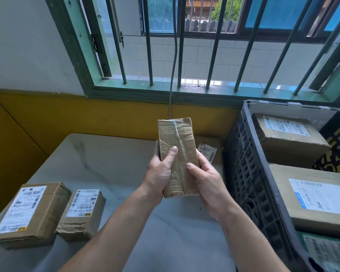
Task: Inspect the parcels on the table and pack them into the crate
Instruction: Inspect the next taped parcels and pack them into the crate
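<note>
We grip the taped parcel (177, 154) in our left hand (159, 173) and right hand (206, 179), raised left of the crate (249, 173), seam facing us, likely for inspection.

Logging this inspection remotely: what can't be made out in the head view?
Head view, held parcel: far side, and any label there, faces away.
Head view, rear table parcel: mostly hidden by the held parcel and right hand.
Head view, crate: its nearest parcel is cut off by the lower right edge.
</note>
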`<state>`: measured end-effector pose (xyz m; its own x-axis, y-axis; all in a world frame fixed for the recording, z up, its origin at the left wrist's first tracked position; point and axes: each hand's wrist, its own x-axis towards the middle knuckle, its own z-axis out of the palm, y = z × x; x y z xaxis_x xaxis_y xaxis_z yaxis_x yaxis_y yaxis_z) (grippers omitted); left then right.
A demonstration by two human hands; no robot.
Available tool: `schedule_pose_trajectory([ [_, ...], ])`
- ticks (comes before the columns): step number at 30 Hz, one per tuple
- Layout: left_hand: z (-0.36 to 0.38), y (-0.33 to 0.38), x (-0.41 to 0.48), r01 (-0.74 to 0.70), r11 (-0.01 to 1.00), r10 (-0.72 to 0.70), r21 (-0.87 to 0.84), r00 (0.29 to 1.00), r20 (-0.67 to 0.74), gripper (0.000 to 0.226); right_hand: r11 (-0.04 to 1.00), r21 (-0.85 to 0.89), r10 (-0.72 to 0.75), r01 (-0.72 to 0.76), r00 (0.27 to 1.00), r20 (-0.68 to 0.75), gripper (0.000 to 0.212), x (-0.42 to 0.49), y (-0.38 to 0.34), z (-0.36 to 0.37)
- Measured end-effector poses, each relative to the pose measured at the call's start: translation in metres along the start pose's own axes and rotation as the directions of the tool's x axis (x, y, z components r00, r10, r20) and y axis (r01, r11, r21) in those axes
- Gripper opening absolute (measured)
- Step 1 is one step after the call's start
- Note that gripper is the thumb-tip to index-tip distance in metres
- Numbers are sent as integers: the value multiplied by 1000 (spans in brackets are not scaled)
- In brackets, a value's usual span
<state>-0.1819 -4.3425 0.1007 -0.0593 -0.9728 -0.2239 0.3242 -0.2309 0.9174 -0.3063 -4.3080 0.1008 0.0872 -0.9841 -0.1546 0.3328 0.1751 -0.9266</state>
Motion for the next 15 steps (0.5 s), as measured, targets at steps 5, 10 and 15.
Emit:
schedule_pose_trajectory([
  [5,0,-5,-1,-39,998,32,58,993,114,44,999,-22,22,-23,998,-67,33,4,-4,-1],
  [10,3,-7,-2,-42,997,35,68,994,99,44,996,-88,-32,21,991,-130,32,7,3,1],
  [15,2,-6,2,-66,993,65,100,998,10,83,989,-139,-63,48,993,-104,35,4,11,1],
])
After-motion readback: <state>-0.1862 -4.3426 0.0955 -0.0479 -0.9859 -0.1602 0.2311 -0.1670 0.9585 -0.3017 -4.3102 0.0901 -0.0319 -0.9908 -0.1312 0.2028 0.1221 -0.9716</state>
